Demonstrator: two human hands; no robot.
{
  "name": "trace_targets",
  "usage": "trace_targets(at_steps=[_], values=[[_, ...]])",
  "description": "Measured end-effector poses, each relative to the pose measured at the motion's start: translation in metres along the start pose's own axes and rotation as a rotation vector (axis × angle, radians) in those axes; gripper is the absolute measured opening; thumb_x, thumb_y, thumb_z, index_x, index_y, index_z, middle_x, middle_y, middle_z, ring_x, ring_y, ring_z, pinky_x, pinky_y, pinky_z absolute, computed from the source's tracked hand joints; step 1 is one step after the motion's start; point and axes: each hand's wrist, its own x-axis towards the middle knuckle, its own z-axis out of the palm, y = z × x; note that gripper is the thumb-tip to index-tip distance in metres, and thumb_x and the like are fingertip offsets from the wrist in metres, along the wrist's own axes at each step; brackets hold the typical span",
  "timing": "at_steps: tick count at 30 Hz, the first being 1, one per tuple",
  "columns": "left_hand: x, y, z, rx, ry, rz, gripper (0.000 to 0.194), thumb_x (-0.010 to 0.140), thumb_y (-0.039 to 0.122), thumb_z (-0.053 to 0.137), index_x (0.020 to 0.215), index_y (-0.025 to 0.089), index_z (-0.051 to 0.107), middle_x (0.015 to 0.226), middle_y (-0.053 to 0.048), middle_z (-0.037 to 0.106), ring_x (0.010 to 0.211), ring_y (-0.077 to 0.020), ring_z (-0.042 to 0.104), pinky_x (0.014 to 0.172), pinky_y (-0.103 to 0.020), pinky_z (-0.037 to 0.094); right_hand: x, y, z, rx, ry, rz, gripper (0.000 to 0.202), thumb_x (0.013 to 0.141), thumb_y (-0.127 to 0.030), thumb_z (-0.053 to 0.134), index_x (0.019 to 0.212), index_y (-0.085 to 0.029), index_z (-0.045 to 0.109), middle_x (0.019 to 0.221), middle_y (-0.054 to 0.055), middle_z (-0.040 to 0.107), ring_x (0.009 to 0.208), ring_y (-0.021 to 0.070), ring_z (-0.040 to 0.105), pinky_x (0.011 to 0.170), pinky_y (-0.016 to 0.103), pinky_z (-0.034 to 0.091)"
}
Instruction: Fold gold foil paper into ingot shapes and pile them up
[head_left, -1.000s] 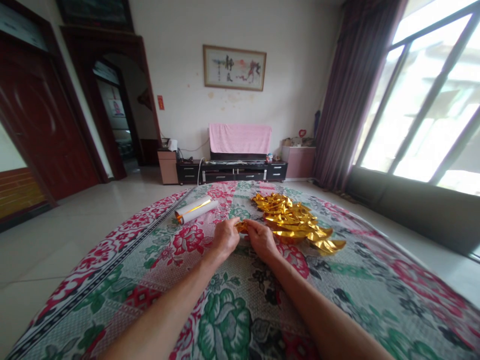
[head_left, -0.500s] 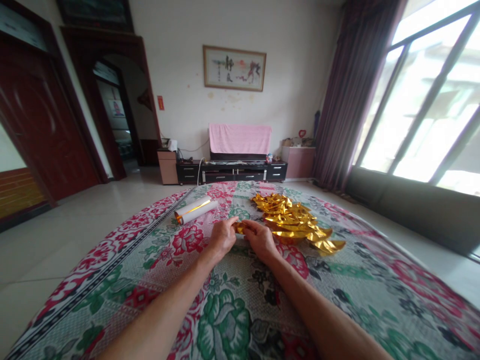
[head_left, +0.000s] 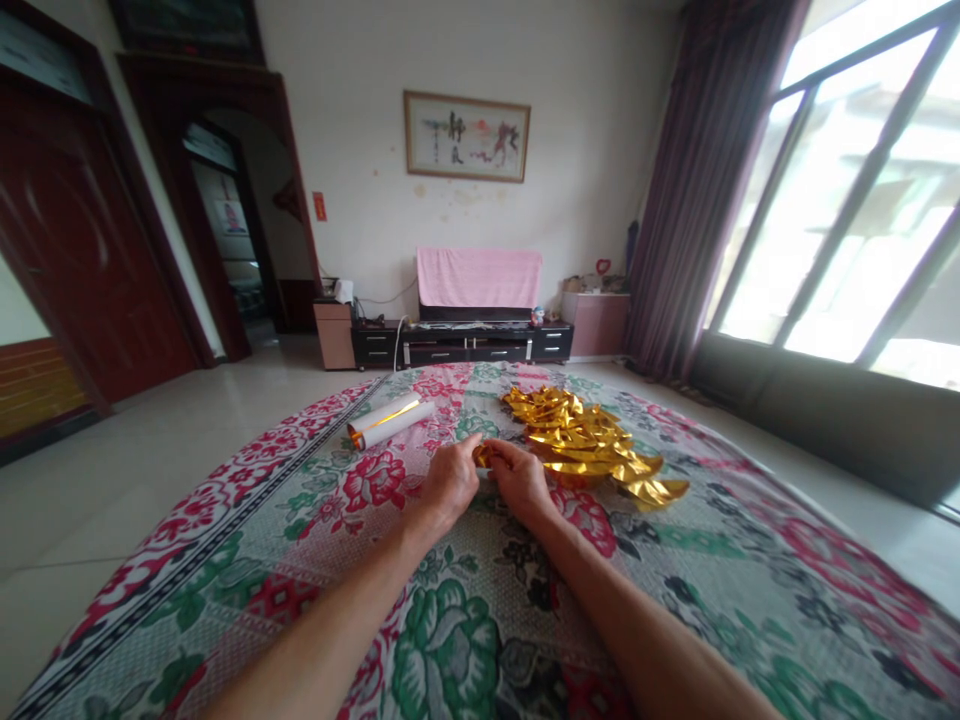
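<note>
A small piece of gold foil [head_left: 482,456] is pinched between my two hands, above the flowered cloth. My left hand [head_left: 452,482] has its fingers closed on the foil's left side. On the other side, my right hand [head_left: 520,480] grips it with thumb and fingertips; my fingers hide part of it. A heap of folded gold foil pieces [head_left: 592,440] lies just beyond and to the right of my right hand. Two pale rolls [head_left: 394,422], with some gold foil showing, lie to the left, past my left hand.
The round table's patterned cloth [head_left: 300,560] spreads beneath my arms. Farther back stand a low black cabinet [head_left: 379,346] and a screen draped with a pink towel [head_left: 480,278]. A purple curtain [head_left: 679,200] hangs beside the window on the right.
My left hand has shifted slightly right, closer to my right hand, and turned a little. Less of the foil shows between them.
</note>
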Motion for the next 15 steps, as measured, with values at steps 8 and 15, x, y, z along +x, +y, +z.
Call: trace_targets(at_steps=[8, 15], values=[[-0.0013, 0.0023, 0.0004, 0.046, 0.002, 0.015, 0.043, 0.082, 0.013, 0.037, 0.122, 0.017, 0.051, 0.091, -0.011, 0.069, 0.086, -0.0185, 0.064, 0.077, -0.025, 0.046, -0.0003, 0.0029, 0.0013, 0.074, -0.009, 0.057, 0.034, 0.077, -0.025, 0.044, 0.102, -0.019, 0.065, 0.090, 0.002, 0.069, 0.069, 0.0148, 0.064, 0.062, 0.025, 0.053], [-0.0020, 0.0041, -0.0002, 0.051, -0.002, -0.004, 0.043, 0.082, 0.014, 0.037, 0.123, 0.017, 0.051, 0.089, -0.011, 0.069, 0.085, -0.0179, 0.063, 0.079, -0.025, 0.046, 0.0007, 0.0028, 0.0012, 0.074, 0.025, 0.109, 0.034, 0.077, -0.028, 0.043, 0.101, -0.019, 0.066, 0.087, 0.002, 0.069, 0.063, 0.0142, 0.064, 0.057, 0.024, 0.053]])
